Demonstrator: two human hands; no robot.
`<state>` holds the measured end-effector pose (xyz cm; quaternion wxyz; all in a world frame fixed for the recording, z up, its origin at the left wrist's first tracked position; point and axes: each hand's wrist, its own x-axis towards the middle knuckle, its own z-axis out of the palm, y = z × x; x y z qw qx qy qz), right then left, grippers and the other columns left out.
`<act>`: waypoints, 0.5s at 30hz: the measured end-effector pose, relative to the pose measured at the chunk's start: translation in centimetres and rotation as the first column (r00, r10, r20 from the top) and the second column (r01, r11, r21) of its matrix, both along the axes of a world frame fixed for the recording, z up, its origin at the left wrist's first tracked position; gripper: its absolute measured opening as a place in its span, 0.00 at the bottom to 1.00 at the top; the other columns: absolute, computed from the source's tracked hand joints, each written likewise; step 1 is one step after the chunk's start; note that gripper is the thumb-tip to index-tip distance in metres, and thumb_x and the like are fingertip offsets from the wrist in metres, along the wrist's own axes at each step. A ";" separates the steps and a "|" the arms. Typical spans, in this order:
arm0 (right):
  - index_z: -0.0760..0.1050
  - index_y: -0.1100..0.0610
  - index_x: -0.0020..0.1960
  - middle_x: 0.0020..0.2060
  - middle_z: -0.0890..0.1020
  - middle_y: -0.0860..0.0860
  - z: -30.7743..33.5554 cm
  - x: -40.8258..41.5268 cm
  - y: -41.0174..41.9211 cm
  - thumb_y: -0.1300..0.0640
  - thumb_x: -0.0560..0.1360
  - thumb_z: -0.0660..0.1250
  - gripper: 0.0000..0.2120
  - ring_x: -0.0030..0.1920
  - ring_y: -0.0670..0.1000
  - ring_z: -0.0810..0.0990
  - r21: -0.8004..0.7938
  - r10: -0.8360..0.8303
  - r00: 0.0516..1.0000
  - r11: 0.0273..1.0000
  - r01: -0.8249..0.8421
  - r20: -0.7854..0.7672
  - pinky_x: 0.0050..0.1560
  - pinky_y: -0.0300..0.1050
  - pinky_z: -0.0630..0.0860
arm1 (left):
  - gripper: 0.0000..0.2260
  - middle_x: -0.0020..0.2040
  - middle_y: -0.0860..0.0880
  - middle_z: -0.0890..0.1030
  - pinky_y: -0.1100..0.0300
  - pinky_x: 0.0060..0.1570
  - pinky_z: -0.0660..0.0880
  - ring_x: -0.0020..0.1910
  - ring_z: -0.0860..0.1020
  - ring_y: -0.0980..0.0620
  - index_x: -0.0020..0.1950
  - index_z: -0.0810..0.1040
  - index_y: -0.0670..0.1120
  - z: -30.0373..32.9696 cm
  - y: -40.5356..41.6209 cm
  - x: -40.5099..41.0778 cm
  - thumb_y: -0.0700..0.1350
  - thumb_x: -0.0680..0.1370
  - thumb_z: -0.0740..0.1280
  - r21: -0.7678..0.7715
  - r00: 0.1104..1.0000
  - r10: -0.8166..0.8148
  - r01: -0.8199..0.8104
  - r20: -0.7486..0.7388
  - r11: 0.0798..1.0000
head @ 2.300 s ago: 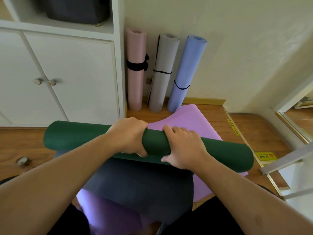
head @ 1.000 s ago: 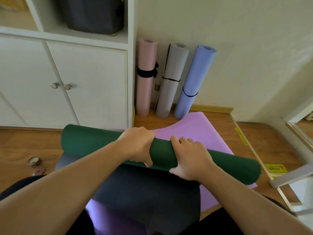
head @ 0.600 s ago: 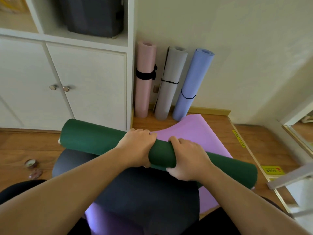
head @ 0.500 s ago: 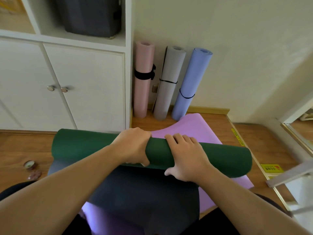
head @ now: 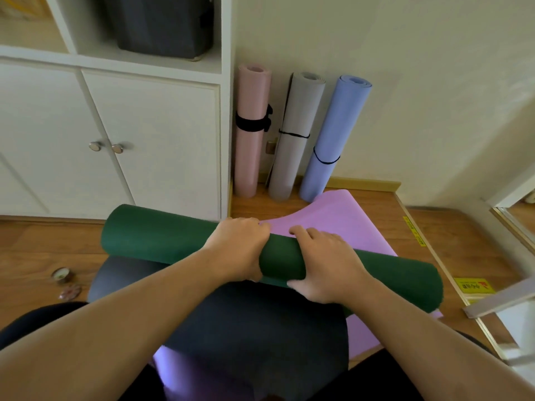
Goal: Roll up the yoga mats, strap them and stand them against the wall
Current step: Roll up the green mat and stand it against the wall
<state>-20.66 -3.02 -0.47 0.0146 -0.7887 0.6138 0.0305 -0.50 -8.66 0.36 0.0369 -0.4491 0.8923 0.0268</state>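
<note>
A rolled dark green mat [head: 162, 235] lies crosswise in front of me, its left end tilted up. My left hand [head: 238, 250] grips the roll at its middle, fingers curled over the top. Just to the right, my right hand [head: 327, 267] grips it too, thumb underneath. The unrolled dark underside of this mat [head: 254, 328] spreads towards me. Beneath it a purple mat [head: 341, 218] lies flat on the floor. Three strapped rolls stand against the wall: pink [head: 250, 157], grey [head: 295, 157] and blue [head: 333, 157].
A white cabinet [head: 162, 146] with two knobbed doors stands at the left, a dark bag [head: 162, 24] on its shelf. Two small round items [head: 62, 274] lie on the wooden floor at the left. A yellow sticker [head: 473, 286] and a mirror frame [head: 509, 227] are at the right.
The green roll has shifted slightly to the right and its left end has tilted up. Both hands keep their grip at its middle.
</note>
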 end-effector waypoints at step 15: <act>0.67 0.49 0.60 0.50 0.79 0.47 0.3 1.0 -0.4 0.36 0.67 0.76 0.30 0.47 0.53 0.80 0.076 -0.017 0.999 0.997 0.014 0.042 0.46 0.51 0.79 | 0.36 0.60 0.50 0.77 0.51 0.59 0.76 0.57 0.77 0.47 0.68 0.67 0.50 -0.6 0.9 0.0 0.60 0.67 0.79 -0.103 0.988 -0.051 0.067 0.149 0.992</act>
